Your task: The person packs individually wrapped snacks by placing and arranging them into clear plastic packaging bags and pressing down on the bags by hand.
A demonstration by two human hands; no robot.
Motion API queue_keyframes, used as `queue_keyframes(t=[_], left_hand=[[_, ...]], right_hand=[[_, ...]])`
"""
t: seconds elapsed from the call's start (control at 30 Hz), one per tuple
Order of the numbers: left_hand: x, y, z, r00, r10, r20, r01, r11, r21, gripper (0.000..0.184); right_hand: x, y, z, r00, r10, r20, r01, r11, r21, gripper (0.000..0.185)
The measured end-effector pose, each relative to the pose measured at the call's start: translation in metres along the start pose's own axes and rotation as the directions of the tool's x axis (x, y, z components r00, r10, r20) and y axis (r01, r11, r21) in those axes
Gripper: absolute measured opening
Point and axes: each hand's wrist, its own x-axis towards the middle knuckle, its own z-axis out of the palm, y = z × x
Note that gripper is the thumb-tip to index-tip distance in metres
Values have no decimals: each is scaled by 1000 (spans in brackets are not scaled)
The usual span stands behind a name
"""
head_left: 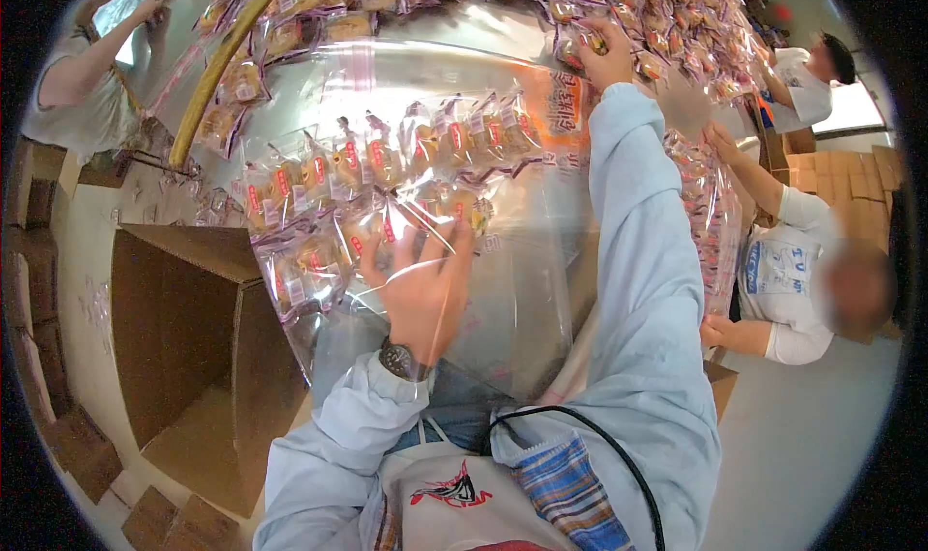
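My left hand (425, 285), a dark watch on its wrist, lies beneath the film of a large clear plastic bag (522, 304). Its fingers are spread, their tips against the lower row of wrapped cakes (324, 256). Above that, an upper row of wrapped cakes (420, 145) with red print stands side by side in the bag. Orange lettering (559, 106) marks the bag's right part. My right hand (607, 58) reaches to the far pile, its fingers closed round a wrapped cake (570, 50). Glare on the film hides some detail.
Many wrapped cakes (667, 24) cover the table's far side. An open cardboard box (179, 338) stands at lower left. A yellow strip (227, 63) crosses the upper left. One co-worker (797, 261) sits at right beside a filled bag (704, 213); others are at upper left and right.
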Motion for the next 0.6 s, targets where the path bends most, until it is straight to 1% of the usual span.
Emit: queue_keyframes(t=[0.03, 0.13, 0.17, 0.27, 0.3, 0.37, 0.4, 0.43, 0.47, 0.5, 0.53, 0.57, 0.6], left_hand=[[1, 1, -3, 1000, 3, 24, -3, 1000, -5, 31], [2, 1, -9, 998, -14, 66, 17, 999, -50, 30], [1, 1, -11, 997, -17, 75, 22, 997, -72, 30], [3, 4, -12, 996, -31, 87, 40, 994, -105, 28], [4, 5, -10, 998, -36, 61, 43, 993, -113, 28], [4, 7, -9, 999, -52, 12, 53, 991, -125, 27], [6, 8, -11, 998, -57, 11, 58, 994, -95, 24], [10, 10, -15, 998, -60, 16, 61, 996, -67, 21], [10, 13, -18, 998, -61, 27, 62, 997, -43, 19], [9, 15, -18, 997, -62, 43, 65, 996, -55, 18], [10, 15, -16, 996, -68, 52, 72, 995, -67, 17], [12, 15, -14, 996, -77, 53, 81, 994, -75, 16], [13, 15, -13, 995, -74, 61, 78, 995, -59, 16]], right_hand=[[-4, 1, 3, 1000, -23, -5, 22, 984, -177, 40], [-9, 2, 7, 993, -42, 106, 71, 956, -285, 48], [-9, 3, 7, 987, -45, 156, 88, 956, -281, 59], [-10, -15, -10, 966, 65, 250, 16, 950, -312, 69], [-13, -14, -10, 971, 61, 233, 17, 948, -317, 73], [-20, -8, -11, 991, -3, 136, 36, 969, -245, 72], [-22, -8, -13, 996, -31, 86, 48, 977, -207, 71], [-21, -24, -22, 999, -45, 23, 48, 988, -145, 68], [-23, -42, -33, 999, 18, -27, -17, 1000, 21, 68], [-27, -60, -44, 994, 88, -62, -75, 980, 185, 68], [-30, -84, -57, 984, 156, -86, -117, 931, 345, 69], [-39, -121, -75, 952, 305, 4, -249, 768, 590, 64], [-51, -150, -95, 937, 324, 131, -305, 578, 757, 61]])
